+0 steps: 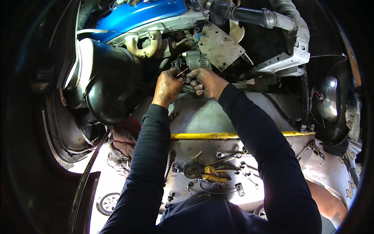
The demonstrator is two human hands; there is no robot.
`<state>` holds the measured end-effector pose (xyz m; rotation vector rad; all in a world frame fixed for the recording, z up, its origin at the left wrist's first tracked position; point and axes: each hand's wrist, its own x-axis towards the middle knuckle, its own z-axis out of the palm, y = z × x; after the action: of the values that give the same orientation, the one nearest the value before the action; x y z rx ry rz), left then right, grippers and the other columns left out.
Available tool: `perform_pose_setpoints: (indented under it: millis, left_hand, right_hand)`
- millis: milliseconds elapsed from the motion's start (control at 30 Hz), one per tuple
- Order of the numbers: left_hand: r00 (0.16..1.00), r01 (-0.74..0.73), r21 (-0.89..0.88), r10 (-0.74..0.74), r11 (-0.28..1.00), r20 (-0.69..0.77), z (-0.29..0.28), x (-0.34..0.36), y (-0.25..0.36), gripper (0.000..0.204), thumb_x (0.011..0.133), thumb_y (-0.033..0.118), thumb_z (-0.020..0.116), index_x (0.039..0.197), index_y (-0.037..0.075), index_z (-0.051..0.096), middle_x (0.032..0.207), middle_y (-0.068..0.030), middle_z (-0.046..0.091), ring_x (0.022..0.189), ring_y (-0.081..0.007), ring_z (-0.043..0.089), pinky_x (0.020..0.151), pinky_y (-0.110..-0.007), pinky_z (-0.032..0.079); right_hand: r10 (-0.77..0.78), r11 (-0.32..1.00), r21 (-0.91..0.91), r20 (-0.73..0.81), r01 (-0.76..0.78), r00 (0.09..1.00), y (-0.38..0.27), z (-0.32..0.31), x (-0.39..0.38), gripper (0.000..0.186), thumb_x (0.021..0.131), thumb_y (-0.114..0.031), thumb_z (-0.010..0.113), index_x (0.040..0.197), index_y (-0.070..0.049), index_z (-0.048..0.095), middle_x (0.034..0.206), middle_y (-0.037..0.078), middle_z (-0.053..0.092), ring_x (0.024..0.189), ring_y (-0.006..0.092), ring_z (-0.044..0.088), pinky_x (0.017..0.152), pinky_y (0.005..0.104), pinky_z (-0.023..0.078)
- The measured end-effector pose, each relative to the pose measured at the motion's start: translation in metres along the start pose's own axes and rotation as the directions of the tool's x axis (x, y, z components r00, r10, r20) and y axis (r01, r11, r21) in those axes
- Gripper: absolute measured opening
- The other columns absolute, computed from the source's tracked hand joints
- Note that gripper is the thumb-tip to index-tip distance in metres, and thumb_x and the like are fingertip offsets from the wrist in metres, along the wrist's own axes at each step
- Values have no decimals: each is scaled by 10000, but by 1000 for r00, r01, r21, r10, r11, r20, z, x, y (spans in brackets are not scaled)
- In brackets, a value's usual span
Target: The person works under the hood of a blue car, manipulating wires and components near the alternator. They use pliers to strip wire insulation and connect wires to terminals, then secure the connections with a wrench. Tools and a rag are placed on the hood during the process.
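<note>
On the near side of the yellow strip (204,136), yellow-handled pliers (216,177) and several wrenches (226,154) lie on a grey metal panel (183,150). Beyond the strip the person's hands nearly meet: the left hand (168,87) pinches a thin copper-coloured wire (182,73), while the right hand (206,82) is curled beside it, whatever it may grip hidden. Farther past the strip sit a grey ribbed housing (196,59) and a blue cover (144,17).
</note>
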<state>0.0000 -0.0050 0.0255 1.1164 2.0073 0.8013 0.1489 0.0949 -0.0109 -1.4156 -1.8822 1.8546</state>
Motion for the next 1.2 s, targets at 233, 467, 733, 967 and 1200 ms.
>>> perform_pose_setpoints:
  millis: [233,467,733,967,1200]
  left_hand:
    - [997,65,-23,-64,998,40,-4,-4,7,234,877,45,697,1072,-84,705,918,-130,752,818,-141,649,790,-318,521]
    - [997,59,-40,-58,997,41,-9,-4,8,268,869,74,719,1085,-86,713,921,-137,752,808,-140,647,789,-326,524]
    - [998,42,5,-43,999,45,-5,-1,3,314,846,118,756,1071,-96,703,867,-159,735,772,-163,646,769,-342,520]
    - [999,48,2,-48,999,25,-5,-3,6,302,837,148,763,1026,-82,711,823,-223,719,765,-298,694,779,-398,522]
    - [1000,-1,29,1,1000,-1,-6,-3,4,288,847,144,758,1014,-86,711,759,-171,685,678,-196,601,711,-372,503]
  right_hand:
    - [-697,591,-558,12,583,717,10,-7,-22,249,962,-188,588,1166,-47,615,1116,181,636,958,373,684,838,485,548]
    - [-692,342,-705,259,621,674,-7,-19,-22,219,965,-252,646,1078,-67,676,1082,104,646,944,330,673,816,453,548]
    - [15,998,63,30,-17,999,-2,9,-13,182,963,-231,609,942,-56,653,794,136,622,795,345,682,734,459,547]
    - [-727,557,-595,-14,579,686,2,-4,-25,124,937,-151,590,986,-40,620,930,171,658,885,364,700,759,471,558]
    - [-681,416,-677,210,607,701,-2,-11,-21,135,956,-142,574,1052,-73,638,1016,126,667,899,369,695,791,481,565]
